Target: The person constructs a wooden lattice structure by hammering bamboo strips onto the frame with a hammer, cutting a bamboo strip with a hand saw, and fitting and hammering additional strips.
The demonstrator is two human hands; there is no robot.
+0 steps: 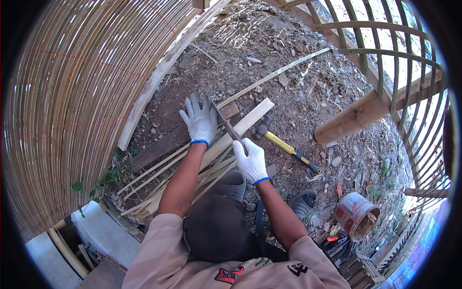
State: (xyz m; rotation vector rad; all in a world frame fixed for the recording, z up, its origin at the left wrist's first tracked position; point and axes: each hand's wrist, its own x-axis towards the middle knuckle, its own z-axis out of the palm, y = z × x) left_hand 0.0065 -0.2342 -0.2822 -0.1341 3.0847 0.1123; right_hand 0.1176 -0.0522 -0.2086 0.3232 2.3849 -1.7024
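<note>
My right hand [251, 160], in a white work glove with a blue cuff, is closed round the wooden handle of a machete [232, 130]. Its dark blade slants up and left, close to the fingertips of my left hand [199, 121]. That gloved hand lies flat with its fingers spread, above a dark wooden beam [161, 148]. A long thin bamboo strip [274, 75] runs from beside the blade toward the far right. Under and beside my left wrist, several pale bamboo strips [156, 169] lie fanned out, and a wider split piece [255, 115] crosses the beam.
A hammer [284, 143] with a yellow and black handle lies to the right on the dirt. Farther right are a log post [353, 118] and a slatted bamboo frame [385, 53]. A bucket [357, 215] stands near right; a bamboo slat wall [82, 96] rises at left.
</note>
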